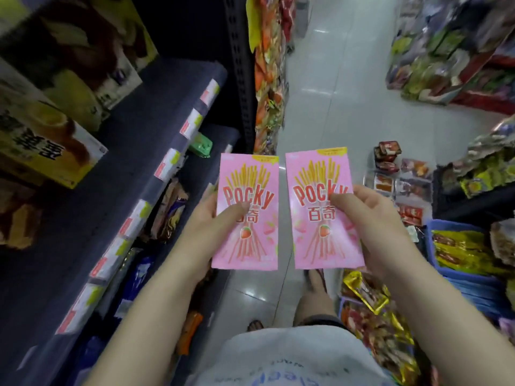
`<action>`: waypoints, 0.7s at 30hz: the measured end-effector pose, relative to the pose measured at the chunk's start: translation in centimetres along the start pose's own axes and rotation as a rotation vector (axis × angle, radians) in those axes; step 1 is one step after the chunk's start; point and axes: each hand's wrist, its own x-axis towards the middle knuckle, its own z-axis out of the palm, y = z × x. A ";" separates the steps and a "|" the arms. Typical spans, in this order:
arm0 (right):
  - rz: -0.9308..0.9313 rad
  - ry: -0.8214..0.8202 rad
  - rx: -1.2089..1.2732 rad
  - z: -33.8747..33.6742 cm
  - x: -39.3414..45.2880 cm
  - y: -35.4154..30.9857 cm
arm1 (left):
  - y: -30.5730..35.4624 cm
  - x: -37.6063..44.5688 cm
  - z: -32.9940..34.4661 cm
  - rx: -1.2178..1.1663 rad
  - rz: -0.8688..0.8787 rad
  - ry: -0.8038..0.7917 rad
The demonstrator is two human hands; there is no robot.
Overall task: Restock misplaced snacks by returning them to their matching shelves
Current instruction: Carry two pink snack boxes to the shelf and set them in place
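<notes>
Two pink strawberry Pocky boxes are held up side by side over the aisle floor, fronts facing me. My left hand (pixel 207 227) grips the left Pocky box (pixel 248 190) at its left edge, thumb across the front. My right hand (pixel 370 218) holds the right Pocky box (pixel 317 174) at its right edge, thumb on the logo. Both boxes are upright and apart by a narrow gap.
A dark shelf (pixel 145 140) with price tags along its edge runs on my left, bearing yellow snack boxes (pixel 47 140). A blue basket (pixel 457 277) of packets and loose snacks (pixel 390 174) lie on the floor at right. The tiled aisle (pixel 334 93) stretches ahead between stocked racks.
</notes>
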 end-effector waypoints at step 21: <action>-0.022 -1.121 -0.091 14.2 17.5 -17.4 | 11.5 3.8 2.3 -0.347 0.333 0.831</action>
